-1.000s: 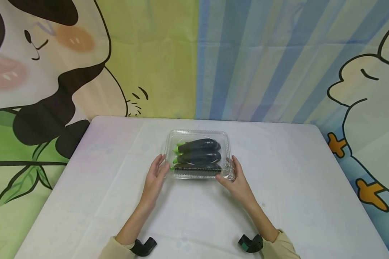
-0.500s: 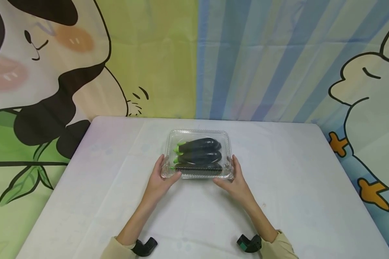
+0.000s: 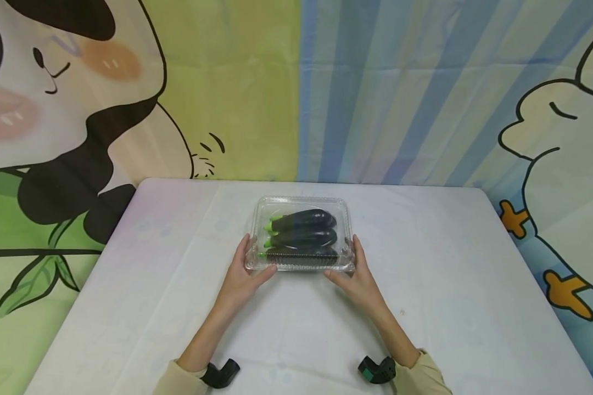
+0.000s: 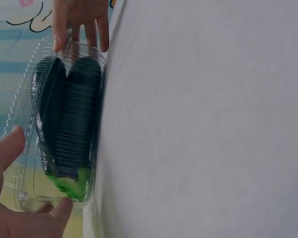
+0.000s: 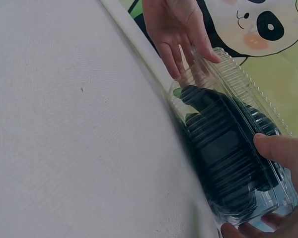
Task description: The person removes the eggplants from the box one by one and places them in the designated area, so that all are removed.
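Note:
A clear plastic clamshell box (image 3: 301, 201) sits near the middle of the table in the head view, lid down. Inside lie several dark purple eggplants (image 3: 303, 220), their green stem ends to the left. My left hand (image 3: 238, 280) grips the box's left end, thumb along the front edge and fingers on the side. At the opposite end my right hand (image 3: 359, 278) holds it the same way, thumb at the front right corner. The left wrist view shows the box wall (image 4: 27, 163) between thumb and fingers. The right wrist view shows the right thumb (image 5: 273, 146) on the lid's rim.
A white cloth covers the table (image 3: 425, 263), whose far edge meets a printed curtain (image 3: 257, 88). Black wrist cameras (image 3: 221, 374) sit at both sleeves.
My left hand has shifted its hold, its thumb now along the box's front edge instead of at its left side. My right thumb has slid slightly left. The box has barely moved.

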The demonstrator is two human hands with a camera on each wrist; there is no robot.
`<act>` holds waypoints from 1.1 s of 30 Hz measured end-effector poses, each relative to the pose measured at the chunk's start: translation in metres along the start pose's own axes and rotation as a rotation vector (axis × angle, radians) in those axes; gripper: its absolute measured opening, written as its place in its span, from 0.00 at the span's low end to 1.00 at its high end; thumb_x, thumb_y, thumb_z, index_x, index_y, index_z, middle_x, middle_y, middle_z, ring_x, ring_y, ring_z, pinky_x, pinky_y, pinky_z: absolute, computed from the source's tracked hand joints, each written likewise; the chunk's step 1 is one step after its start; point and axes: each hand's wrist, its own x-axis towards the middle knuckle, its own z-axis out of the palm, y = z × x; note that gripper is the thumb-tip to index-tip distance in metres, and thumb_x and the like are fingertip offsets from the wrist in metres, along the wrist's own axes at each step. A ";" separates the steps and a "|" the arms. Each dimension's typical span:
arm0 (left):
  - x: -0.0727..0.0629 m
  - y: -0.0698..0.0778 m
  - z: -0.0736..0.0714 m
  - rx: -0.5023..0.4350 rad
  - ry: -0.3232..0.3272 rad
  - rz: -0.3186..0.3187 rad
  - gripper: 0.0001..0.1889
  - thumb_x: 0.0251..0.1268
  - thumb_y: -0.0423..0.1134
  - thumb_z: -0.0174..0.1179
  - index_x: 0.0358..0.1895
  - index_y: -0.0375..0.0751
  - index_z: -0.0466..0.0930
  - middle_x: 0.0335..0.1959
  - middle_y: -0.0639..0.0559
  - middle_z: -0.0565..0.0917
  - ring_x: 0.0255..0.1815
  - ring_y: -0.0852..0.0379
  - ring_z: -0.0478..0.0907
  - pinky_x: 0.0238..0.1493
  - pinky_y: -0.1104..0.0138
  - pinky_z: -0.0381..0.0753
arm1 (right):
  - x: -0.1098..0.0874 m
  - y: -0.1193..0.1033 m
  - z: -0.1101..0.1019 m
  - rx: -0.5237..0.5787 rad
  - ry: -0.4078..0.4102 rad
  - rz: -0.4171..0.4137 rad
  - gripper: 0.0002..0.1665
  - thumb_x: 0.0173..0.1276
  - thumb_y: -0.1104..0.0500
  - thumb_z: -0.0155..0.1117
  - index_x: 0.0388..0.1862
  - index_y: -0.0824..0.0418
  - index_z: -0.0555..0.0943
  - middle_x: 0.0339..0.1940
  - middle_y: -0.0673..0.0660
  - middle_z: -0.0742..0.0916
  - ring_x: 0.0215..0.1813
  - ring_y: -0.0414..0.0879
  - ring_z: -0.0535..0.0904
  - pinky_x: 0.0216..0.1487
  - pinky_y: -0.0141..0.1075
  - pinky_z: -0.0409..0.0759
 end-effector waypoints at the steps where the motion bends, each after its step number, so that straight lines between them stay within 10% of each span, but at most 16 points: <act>1: -0.001 0.000 -0.001 0.001 -0.006 0.002 0.53 0.54 0.46 0.71 0.78 0.54 0.42 0.79 0.51 0.52 0.80 0.45 0.48 0.76 0.50 0.56 | -0.001 0.000 0.000 -0.003 -0.002 0.003 0.67 0.58 0.52 0.73 0.80 0.53 0.33 0.81 0.60 0.51 0.80 0.60 0.52 0.74 0.55 0.59; 33: -0.003 -0.003 -0.013 -0.062 -0.095 0.002 0.53 0.57 0.34 0.68 0.79 0.51 0.40 0.80 0.47 0.50 0.78 0.43 0.53 0.74 0.57 0.60 | 0.002 0.005 -0.004 -0.034 0.040 -0.051 0.56 0.64 0.57 0.68 0.80 0.60 0.42 0.79 0.62 0.59 0.73 0.61 0.67 0.74 0.50 0.61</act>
